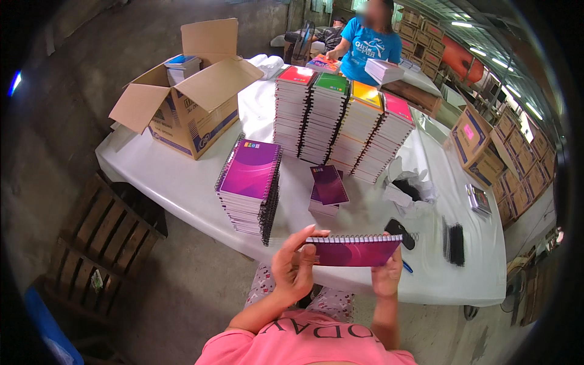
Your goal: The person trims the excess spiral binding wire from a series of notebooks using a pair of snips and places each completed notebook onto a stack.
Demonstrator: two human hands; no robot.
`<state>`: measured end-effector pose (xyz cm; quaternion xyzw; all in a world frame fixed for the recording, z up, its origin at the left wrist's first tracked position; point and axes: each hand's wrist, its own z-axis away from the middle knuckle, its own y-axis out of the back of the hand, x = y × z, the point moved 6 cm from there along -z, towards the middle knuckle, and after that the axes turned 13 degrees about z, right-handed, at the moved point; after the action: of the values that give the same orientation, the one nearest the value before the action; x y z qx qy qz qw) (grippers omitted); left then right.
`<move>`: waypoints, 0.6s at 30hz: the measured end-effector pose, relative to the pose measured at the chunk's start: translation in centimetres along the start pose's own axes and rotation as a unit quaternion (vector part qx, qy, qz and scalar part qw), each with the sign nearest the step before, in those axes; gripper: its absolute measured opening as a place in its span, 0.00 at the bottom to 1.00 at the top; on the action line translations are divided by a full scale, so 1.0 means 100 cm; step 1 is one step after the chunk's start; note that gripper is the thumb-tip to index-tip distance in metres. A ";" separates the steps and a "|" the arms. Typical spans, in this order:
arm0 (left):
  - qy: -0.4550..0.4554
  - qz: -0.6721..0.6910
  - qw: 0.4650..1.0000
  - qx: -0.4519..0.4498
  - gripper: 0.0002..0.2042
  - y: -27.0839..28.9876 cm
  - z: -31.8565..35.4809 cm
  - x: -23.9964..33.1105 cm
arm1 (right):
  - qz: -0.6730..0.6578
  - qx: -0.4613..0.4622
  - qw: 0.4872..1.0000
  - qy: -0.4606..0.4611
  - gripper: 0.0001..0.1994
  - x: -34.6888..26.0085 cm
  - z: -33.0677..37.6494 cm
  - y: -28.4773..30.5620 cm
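Observation:
Just past the table's near edge I hold a purple spiral notebook (pixel 353 254) tilted up, its wire-bound edge on top. My left hand (pixel 293 266) grips its left end with the thumb across the cover, and the fingers reach toward the binding. The right end sits in my right hand (pixel 387 275), whose fingers are partly hidden by the cover. A tall stack of purple notebooks (pixel 248 176) stands left of my hands. Straight ahead is a short pile of small purple notebooks (pixel 328 187), the top one askew. A dark phone (pixel 400 233) and a blue pen (pixel 407 266) lie near my right hand.
Tall stacks with red, green, yellow and pink covers (pixel 366 96) stand mid-table. An open carton (pixel 201 125) is at left; black binding coils (pixel 453 243) lie at right near crumpled white wrapping (pixel 410 191). Across the table stands a person in blue (pixel 371 52).

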<state>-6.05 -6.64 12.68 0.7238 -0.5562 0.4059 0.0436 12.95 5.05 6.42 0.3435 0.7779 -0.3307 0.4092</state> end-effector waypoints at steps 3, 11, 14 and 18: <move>-0.155 -0.115 0.981 -0.012 0.15 0.016 -0.014 0.045 | 0.029 -0.039 0.999 0.014 0.29 -0.012 -0.029 -0.035; -0.229 -0.362 0.882 0.194 0.15 0.075 -0.077 0.085 | 0.186 -0.167 0.962 0.106 0.19 -0.060 -0.178 -0.193; -0.171 -0.392 0.885 0.184 0.14 0.097 -0.091 0.062 | 0.279 -0.201 0.937 0.060 0.16 -0.010 -0.210 -0.220; -0.016 -0.414 0.897 0.154 0.12 0.130 -0.082 0.014 | 0.578 -0.130 0.787 0.175 0.16 0.041 -0.199 -0.222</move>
<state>-21.30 -8.37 13.97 0.8928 -0.1378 0.4202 0.0861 -14.79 9.90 16.99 0.7243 0.5280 0.1375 0.4215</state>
